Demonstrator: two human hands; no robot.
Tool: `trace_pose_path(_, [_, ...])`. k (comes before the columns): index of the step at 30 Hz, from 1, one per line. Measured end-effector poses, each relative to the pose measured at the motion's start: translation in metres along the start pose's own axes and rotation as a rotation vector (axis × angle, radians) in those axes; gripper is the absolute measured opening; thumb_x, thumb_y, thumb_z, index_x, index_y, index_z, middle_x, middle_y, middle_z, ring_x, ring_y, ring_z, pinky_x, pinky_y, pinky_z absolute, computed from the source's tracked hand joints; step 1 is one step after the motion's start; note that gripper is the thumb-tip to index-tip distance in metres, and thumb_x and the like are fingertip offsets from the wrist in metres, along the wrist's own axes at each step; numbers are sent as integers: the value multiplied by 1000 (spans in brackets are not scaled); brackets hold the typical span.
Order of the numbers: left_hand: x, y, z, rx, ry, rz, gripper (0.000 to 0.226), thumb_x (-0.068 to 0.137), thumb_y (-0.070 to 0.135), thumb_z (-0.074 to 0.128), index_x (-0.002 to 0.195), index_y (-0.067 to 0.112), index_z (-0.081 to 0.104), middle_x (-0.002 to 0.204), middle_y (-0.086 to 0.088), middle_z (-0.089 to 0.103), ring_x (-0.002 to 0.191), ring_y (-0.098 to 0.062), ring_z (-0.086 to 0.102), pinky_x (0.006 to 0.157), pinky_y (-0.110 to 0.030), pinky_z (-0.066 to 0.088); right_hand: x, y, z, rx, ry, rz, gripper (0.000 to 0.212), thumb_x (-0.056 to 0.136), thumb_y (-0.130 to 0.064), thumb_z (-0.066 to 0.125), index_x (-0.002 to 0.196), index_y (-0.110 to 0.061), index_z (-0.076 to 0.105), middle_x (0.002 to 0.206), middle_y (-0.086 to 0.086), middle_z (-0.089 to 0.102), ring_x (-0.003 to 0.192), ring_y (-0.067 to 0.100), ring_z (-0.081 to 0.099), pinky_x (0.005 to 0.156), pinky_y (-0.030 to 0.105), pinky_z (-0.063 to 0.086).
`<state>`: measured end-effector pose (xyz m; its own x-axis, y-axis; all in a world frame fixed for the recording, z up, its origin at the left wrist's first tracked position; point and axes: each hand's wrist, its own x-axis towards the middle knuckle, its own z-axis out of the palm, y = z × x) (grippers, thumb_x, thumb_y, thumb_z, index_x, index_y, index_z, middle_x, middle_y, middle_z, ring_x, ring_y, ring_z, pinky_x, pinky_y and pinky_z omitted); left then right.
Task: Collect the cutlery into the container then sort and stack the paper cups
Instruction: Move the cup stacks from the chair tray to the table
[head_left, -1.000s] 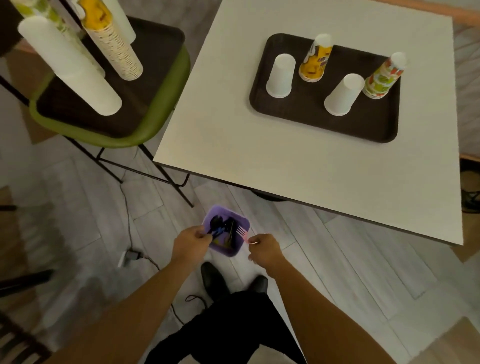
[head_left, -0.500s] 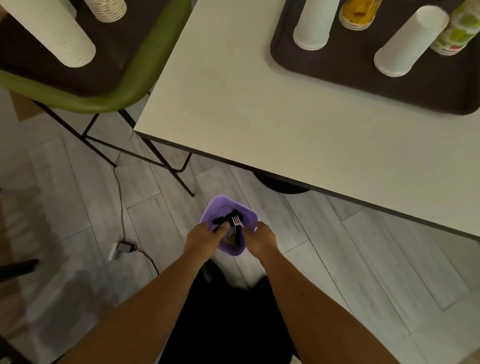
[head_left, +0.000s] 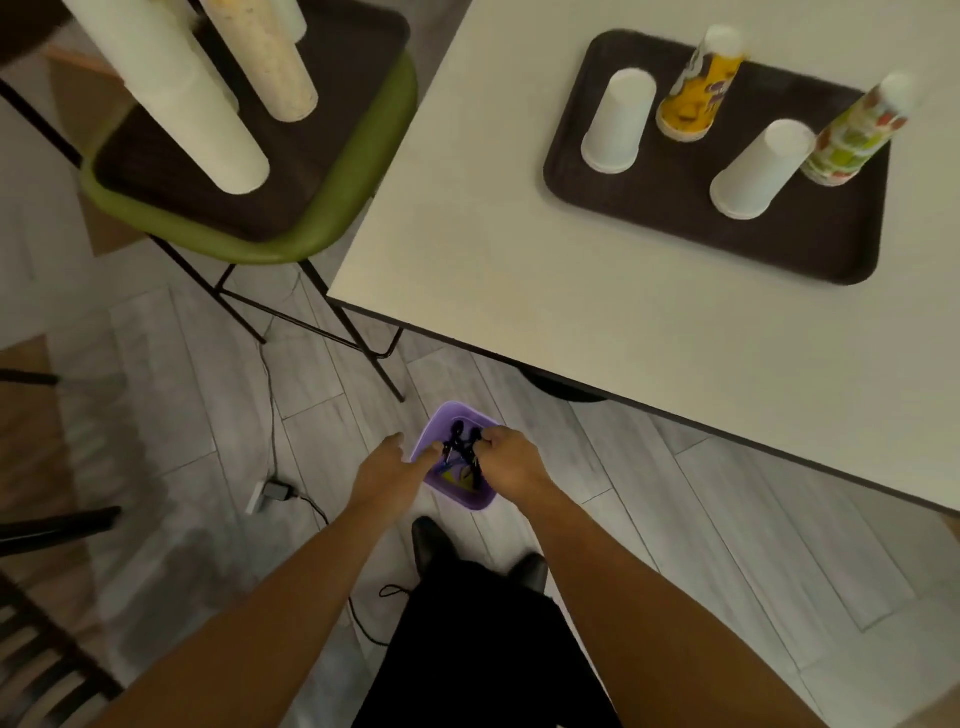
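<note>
Curling the right hand (head_left: 511, 462) round dark cutlery (head_left: 460, 447) inside the purple container (head_left: 462, 493), low at centre frame. Touching its left rim with the left hand (head_left: 387, 467) (pinching or merely resting, impossible telling). Seemingly finishing the collecting. Leaving for later the paper cups (head_left: 618, 124), upper right, standing in four separate stacks on the tray (head_left: 675, 208) on the bench (head_left: 519, 260).

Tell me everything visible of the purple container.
The purple container is a squarish, open-topped tub, plastic by its look, held above the floor. In it stands black cutlery, with something yellow at the bottom. The left hand touches its left rim; the right hand, fingers curled on the cutlery, covers its right rim.
</note>
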<state>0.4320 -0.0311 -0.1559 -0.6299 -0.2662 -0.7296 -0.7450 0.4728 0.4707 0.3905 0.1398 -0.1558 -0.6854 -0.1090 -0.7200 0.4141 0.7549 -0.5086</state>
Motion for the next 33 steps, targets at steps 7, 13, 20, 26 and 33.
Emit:
trace_pose_path(7, [-58, 45, -60, -132, 149, 153, 69, 94, 52, 62, 150, 15, 47, 148, -6, 53, 133, -23, 50, 101, -26, 35, -51, -79, -53, 113, -16, -131, 35, 102, -18, 40, 102, 3, 68, 101, 25, 70, 96, 40, 67, 83, 44, 53])
trace_pose_path(13, [-72, 73, -120, -218, 278, 245, 60, 93, 53, 64, 142, 21, 54, 138, 1, 59, 122, -19, 57, 103, -36, 46, -57, -156, -90, 283, 44, -299, 33, 96, -28, 51, 100, -2, 70, 103, 15, 73, 100, 35, 69, 93, 50, 55])
trace_pose_path(20, [-23, 109, -211, -327, 464, 301, 57, 88, 50, 71, 136, 26, 51, 119, 7, 64, 104, -13, 64, 78, -26, 48, -28, -272, -112, 341, 100, -493, 31, 97, -29, 58, 125, -20, 67, 116, -4, 68, 106, 14, 63, 90, 26, 48])
trace_pose_path(26, [56, 136, -283, -468, 553, 236, 88, 83, 34, 81, 154, 22, 30, 140, -1, 56, 109, -14, 63, 83, -28, 52, 33, -367, -102, 370, 119, -538, 47, 92, -27, 69, 137, -26, 53, 128, -5, 63, 110, 10, 63, 97, 29, 53])
trace_pose_path(33, [142, 150, -333, -416, 412, 230, 103, 72, 33, 90, 155, 15, 31, 140, -4, 57, 123, -24, 59, 96, -37, 55, 90, -435, -79, 187, 204, -666, 86, 81, -36, 80, 153, -22, 33, 146, 3, 49, 131, 18, 48, 96, 27, 40])
